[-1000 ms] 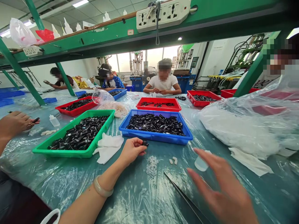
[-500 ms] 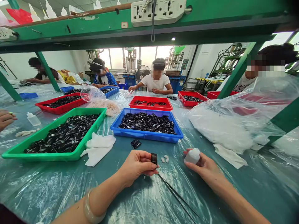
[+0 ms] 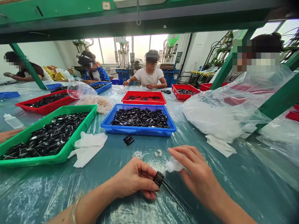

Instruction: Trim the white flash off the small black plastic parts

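Observation:
My left hand pinches a small black rectangular plastic piece between thumb and fingers. A pair of thin dark tweezers extends from beside that piece toward the lower right; whether the hand also grips it I cannot tell. My right hand is closed around a small translucent white bottle, tilted with its narrower end leftward, just right of the black piece. Small white bits and white flakes lie beyond my hands. A few loose black pieces rest in front of the blue tray.
A green tray of black pieces stands left, beside a white cloth. Behind the blue tray is a red tray. A clear plastic bag with white contents lies right, near a green post. Several co-workers sit around the table.
My right hand has moved left with the bottle and tipped it toward the black piece. My left hand has lowered slightly and turned the piece. The view has shifted right and down.

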Demonstrator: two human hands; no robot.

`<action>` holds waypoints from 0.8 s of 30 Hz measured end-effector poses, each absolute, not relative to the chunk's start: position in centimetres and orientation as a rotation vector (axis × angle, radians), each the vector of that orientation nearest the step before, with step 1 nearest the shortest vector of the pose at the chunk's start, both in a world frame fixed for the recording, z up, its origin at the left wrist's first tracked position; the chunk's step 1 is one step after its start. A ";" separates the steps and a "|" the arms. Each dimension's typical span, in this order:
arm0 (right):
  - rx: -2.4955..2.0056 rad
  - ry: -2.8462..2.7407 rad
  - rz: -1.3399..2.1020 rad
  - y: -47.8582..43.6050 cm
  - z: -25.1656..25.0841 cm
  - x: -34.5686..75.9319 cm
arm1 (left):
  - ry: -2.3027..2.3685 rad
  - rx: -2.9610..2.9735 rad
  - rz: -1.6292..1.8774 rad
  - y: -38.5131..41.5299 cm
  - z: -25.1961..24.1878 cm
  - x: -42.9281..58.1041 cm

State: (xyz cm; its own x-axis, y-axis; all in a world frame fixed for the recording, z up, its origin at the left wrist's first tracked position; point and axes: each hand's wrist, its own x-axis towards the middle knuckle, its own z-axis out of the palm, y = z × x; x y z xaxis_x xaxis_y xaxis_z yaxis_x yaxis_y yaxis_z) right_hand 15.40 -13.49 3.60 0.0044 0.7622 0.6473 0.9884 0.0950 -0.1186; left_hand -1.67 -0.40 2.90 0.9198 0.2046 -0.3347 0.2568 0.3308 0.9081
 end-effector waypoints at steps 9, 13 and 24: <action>-1.728 -1.863 -0.749 -13.8 4.0 14.4 | 0.417 1.259 -0.102 -0.5 3.0 -1.9; -1.685 -1.898 -0.759 -13.9 4.1 14.0 | 0.422 1.248 -0.119 -0.6 2.9 -1.9; -1.608 -1.924 -0.752 -14.1 4.1 13.8 | 0.428 1.244 -0.123 -0.6 3.3 -1.9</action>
State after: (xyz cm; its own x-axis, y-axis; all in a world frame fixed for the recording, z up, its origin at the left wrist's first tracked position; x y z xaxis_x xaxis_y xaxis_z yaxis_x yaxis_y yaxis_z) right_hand 13.82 -14.05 4.14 -0.1618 0.6986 0.6970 0.9861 0.1419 0.0867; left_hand -1.89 -0.63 3.28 0.9144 0.1393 -0.3801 0.3202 0.3257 0.8896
